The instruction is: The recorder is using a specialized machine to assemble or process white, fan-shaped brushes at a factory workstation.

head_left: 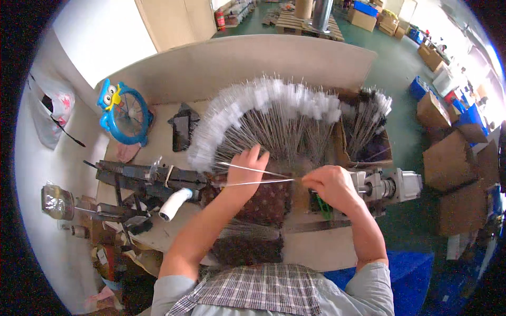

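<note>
Steady hands, straight wires

Two thin wires (271, 181) span the gap between the hands, above the brown patterned cloth (266, 205) on the bench (321, 242) and on the near side of the white-tipped wire brushes (284, 100). The left hand (245, 171) has partly curled fingers across them; whether its grip clasps them I cannot tell. The right hand (332, 184) brings its fingertips together near their right ends, where blur hides any pinch. Such slender wires probably bend easily: light pressure, a level line and clearance from the brush stems should serve best.
</note>
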`<move>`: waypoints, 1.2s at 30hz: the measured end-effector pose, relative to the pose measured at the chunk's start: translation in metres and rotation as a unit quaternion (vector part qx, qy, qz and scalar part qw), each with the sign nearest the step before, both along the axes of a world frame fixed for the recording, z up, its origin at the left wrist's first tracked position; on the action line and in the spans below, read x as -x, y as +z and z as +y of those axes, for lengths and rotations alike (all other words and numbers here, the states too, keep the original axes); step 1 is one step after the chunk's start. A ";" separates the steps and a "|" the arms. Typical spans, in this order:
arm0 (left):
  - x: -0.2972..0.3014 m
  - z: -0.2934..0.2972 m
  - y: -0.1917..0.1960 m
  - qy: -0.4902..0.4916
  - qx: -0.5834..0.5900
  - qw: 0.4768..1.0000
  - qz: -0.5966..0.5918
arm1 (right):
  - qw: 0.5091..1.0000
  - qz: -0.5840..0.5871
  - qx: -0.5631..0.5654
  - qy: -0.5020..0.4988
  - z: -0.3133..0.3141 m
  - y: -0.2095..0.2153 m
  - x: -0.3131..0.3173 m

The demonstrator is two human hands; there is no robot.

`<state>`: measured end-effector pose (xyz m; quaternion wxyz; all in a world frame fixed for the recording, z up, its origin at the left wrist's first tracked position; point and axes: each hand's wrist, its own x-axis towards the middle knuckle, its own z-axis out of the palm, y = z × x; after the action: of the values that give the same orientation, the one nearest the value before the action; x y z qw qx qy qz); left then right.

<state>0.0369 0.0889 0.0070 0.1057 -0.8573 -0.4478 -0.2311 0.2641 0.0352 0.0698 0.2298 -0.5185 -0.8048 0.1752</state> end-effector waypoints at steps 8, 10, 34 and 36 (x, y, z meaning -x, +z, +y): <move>0.074 -0.129 0.004 0.016 0.176 0.967 -0.185 | 0.977 0.039 -0.070 0.197 0.021 0.008 0.081; 0.082 -0.139 0.006 0.071 0.218 0.944 -0.238 | 0.964 0.045 -0.094 0.243 0.029 0.005 0.111; 0.109 -0.099 -0.033 0.161 0.391 0.765 -0.485 | 0.979 0.024 -0.136 0.147 0.026 -0.015 0.173; 0.096 -0.100 -0.030 0.128 0.387 0.733 -0.545 | 0.978 0.046 -0.157 0.132 0.014 -0.006 0.158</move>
<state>-0.0595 -0.0113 -0.0233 -0.4690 -0.4860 -0.5847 -0.4495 0.1062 0.0488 0.0636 0.3203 -0.3562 -0.8722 0.0989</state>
